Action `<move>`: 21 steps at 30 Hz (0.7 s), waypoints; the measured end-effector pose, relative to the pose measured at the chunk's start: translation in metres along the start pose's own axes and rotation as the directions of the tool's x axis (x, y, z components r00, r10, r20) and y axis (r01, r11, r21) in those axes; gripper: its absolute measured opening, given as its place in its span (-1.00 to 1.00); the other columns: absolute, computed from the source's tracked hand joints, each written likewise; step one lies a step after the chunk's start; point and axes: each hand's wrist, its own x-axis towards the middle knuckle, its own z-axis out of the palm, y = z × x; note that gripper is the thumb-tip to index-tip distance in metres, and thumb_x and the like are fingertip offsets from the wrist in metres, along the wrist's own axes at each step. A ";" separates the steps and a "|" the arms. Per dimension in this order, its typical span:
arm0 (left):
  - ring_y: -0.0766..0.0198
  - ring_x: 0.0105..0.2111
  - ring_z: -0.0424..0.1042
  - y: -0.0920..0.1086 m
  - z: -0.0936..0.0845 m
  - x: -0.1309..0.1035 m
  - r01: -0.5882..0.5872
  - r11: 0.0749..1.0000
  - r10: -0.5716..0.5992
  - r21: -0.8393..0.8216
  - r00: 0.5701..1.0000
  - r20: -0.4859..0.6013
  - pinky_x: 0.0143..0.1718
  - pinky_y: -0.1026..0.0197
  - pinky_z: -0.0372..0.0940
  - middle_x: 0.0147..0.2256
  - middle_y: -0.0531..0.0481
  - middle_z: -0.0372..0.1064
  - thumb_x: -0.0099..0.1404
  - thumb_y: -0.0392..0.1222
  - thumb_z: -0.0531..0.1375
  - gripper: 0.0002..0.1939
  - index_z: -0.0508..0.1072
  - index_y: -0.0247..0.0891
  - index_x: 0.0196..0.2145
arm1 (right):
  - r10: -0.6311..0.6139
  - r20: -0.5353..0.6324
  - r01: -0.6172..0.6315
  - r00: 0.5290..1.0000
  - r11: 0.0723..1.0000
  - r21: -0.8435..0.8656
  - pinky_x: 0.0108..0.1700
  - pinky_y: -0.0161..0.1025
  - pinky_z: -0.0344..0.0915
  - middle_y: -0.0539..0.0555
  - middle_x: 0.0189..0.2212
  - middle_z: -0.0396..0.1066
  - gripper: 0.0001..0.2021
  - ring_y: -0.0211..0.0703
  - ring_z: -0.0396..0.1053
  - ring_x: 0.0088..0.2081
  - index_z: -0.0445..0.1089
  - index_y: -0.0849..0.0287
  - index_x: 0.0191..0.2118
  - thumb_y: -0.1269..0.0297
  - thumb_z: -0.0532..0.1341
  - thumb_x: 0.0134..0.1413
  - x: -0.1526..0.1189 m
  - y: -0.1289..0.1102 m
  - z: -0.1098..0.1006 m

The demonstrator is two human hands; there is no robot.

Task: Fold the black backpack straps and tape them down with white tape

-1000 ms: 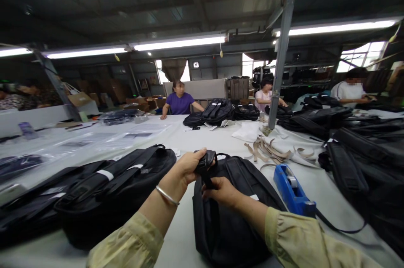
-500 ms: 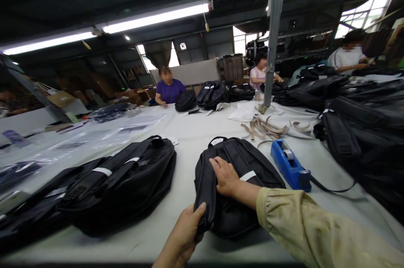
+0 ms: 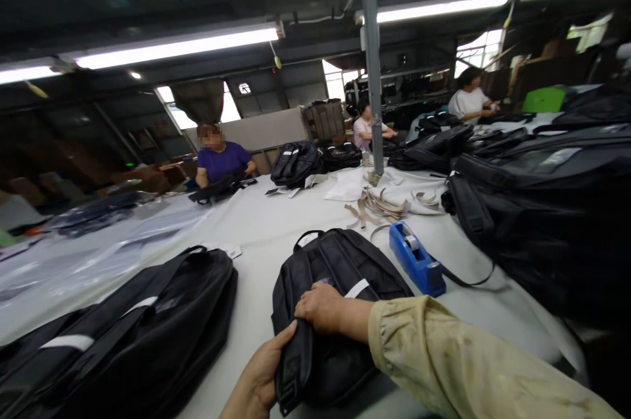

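Note:
A black backpack [image 3: 352, 253] lies on the table in front of me, straps up and top loop pointing away. My left hand [image 3: 261, 366] is closed around the edge of its left shoulder strap [image 3: 298, 361], thumb on top, near the buckle end. My right hand [image 3: 321, 307] grips the same strap higher up, its fingers curled over it and partly hidden. A white band [image 3: 357, 288] crosses the other strap. Just right of this backpack stands a blue tape dispenser [image 3: 417, 260].
Another black backpack [image 3: 197, 300] lies to the left. Black bags pile up [image 3: 537, 215] at the right. Tan strips [image 3: 379, 205] lie by a metal post [image 3: 373, 77]. Across the table, a person in purple [image 3: 224, 159] handles a dark item; two others sit farther back.
My view has swung right. My right hand has slid down the strap towards my left hand, fingers now curled round it. The person in purple has pulled a black bag closer.

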 end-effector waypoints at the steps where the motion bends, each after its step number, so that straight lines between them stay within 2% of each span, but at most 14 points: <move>1: -0.09 -0.40 0.58 0.000 0.003 0.006 0.013 1.000 -0.013 0.006 1.000 -0.014 -0.41 0.01 0.51 -0.41 -0.27 0.57 0.22 -0.29 0.24 -0.69 0.41 -0.45 -0.08 | 0.007 0.003 -0.007 1.000 1.000 -0.019 -0.15 -0.11 0.25 0.05 -0.22 0.53 -0.90 -0.04 0.40 -0.15 0.43 0.18 -0.28 0.39 0.22 0.03 -0.003 -0.001 -0.004; 3: -0.14 -0.35 0.58 -0.006 0.005 0.015 -0.015 1.000 0.016 0.022 0.999 -0.040 -0.40 -0.03 0.52 -0.37 -0.24 0.58 0.18 -0.33 0.26 -0.59 0.38 -0.39 0.00 | 0.011 -0.024 -0.012 1.000 0.999 -0.046 -0.11 -0.05 0.25 0.06 -0.15 0.51 -0.89 0.02 0.36 -0.08 0.43 0.16 -0.26 0.36 0.24 0.03 -0.017 -0.004 -0.014; 5: -0.17 -0.30 0.57 -0.013 -0.001 0.020 -0.059 0.998 0.060 0.032 0.998 -0.024 -0.37 -0.05 0.53 -0.34 -0.23 0.59 0.15 -0.35 0.28 -0.53 0.37 -0.36 0.04 | 0.028 -0.113 -0.031 0.993 0.999 -0.025 -0.04 0.00 0.22 0.09 -0.03 0.45 -0.79 0.07 0.30 0.02 0.41 0.14 -0.16 0.27 0.26 0.04 -0.043 -0.006 -0.028; 7: -0.18 -0.29 0.57 -0.018 -0.008 0.021 -0.052 0.998 0.053 0.042 0.998 -0.018 -0.35 -0.07 0.53 -0.33 -0.23 0.59 0.15 -0.35 0.28 -0.54 0.38 -0.37 0.03 | 0.147 -0.224 -0.138 0.963 0.989 0.058 0.04 0.01 0.19 0.11 0.07 0.38 -0.68 0.08 0.22 0.11 0.38 0.12 -0.05 0.18 0.26 0.06 -0.079 -0.006 -0.042; 8: -0.19 -0.31 0.57 -0.019 -0.010 0.021 -0.036 0.998 0.037 0.048 0.999 -0.028 -0.34 -0.08 0.53 -0.34 -0.25 0.58 0.15 -0.35 0.28 -0.55 0.39 -0.40 0.01 | 0.254 -0.264 -0.232 0.931 0.966 0.112 0.08 0.01 0.16 0.12 0.10 0.36 -0.65 0.08 0.19 0.14 0.37 0.11 -0.01 0.17 0.25 0.07 -0.099 -0.004 -0.046; 10: -0.18 -0.35 0.57 -0.020 -0.012 0.019 -0.013 0.998 0.016 0.056 0.998 -0.062 -0.34 -0.08 0.53 -0.37 -0.29 0.58 0.15 -0.36 0.27 -0.59 0.40 -0.47 -0.02 | 0.509 -0.295 -0.463 0.808 0.860 0.215 0.17 0.04 0.08 0.14 0.13 0.32 -0.66 0.08 0.17 0.17 0.38 0.11 0.02 0.22 0.23 0.10 -0.139 0.006 -0.049; 12: -0.15 -0.38 0.58 -0.020 -0.009 0.017 -0.017 0.999 0.021 0.049 0.996 -0.090 -0.34 -0.07 0.52 -0.40 -0.32 0.57 0.17 -0.38 0.25 -0.62 0.40 -0.54 -0.04 | 0.721 -0.230 -0.657 0.654 0.692 0.300 0.19 0.06 0.08 0.22 0.14 0.30 -0.68 0.09 0.23 0.14 0.42 0.18 0.00 0.24 0.20 0.12 -0.171 0.021 -0.040; 13: -0.14 -0.38 0.58 -0.019 -0.007 0.016 -0.025 0.999 0.028 0.036 0.995 -0.098 -0.34 -0.06 0.52 -0.41 -0.33 0.57 0.18 -0.38 0.24 -0.64 0.40 -0.57 -0.05 | 0.770 -0.176 -0.694 0.614 0.632 0.345 0.20 0.04 0.11 0.25 0.16 0.28 -0.66 0.09 0.24 0.14 0.43 0.22 0.00 0.22 0.19 0.13 -0.183 0.029 -0.032; 15: -0.11 -0.38 0.58 -0.019 -0.004 0.013 -0.036 0.999 0.036 0.002 0.992 -0.119 -0.32 -0.03 0.53 -0.41 -0.33 0.56 0.18 -0.40 0.22 -0.66 0.40 -0.59 -0.07 | 0.780 -0.117 -0.682 0.615 0.601 0.417 0.23 -0.02 0.12 0.28 0.20 0.23 -0.62 0.07 0.22 0.18 0.44 0.29 0.01 0.19 0.17 0.13 -0.198 0.040 -0.016; 17: -0.09 -0.37 0.58 -0.019 -0.003 0.007 -0.057 0.998 0.055 -0.013 0.990 -0.127 -0.31 -0.01 0.53 -0.41 -0.32 0.57 0.18 -0.41 0.22 -0.67 0.41 -0.58 -0.08 | 0.758 -0.096 -0.643 0.645 0.605 0.470 0.26 -0.07 0.12 0.28 0.19 0.24 -0.61 0.04 0.22 0.20 0.46 0.31 -0.01 0.19 0.16 0.13 -0.206 0.042 -0.006; 19: -0.09 -0.35 0.58 -0.021 -0.007 0.000 -0.083 0.997 0.083 0.005 0.990 -0.118 -0.30 0.00 0.53 -0.40 -0.29 0.57 0.15 -0.42 0.25 -0.66 0.43 -0.53 -0.08 | 0.747 -0.066 -0.623 0.661 0.596 0.507 0.25 -0.09 0.14 0.26 0.14 0.32 -0.64 0.03 0.27 0.17 0.50 0.29 -0.06 0.20 0.16 0.11 -0.212 0.034 -0.007; 21: -0.11 -0.33 0.58 -0.026 -0.015 -0.006 -0.090 0.995 0.095 0.049 0.989 -0.114 -0.30 -0.01 0.53 -0.40 -0.26 0.58 0.11 -0.40 0.29 -0.63 0.44 -0.46 -0.08 | 0.726 -0.015 -0.606 0.688 0.586 0.538 0.21 -0.12 0.18 0.22 0.08 0.39 -0.67 0.00 0.33 0.12 0.53 0.24 -0.10 0.21 0.17 0.10 -0.220 0.019 -0.019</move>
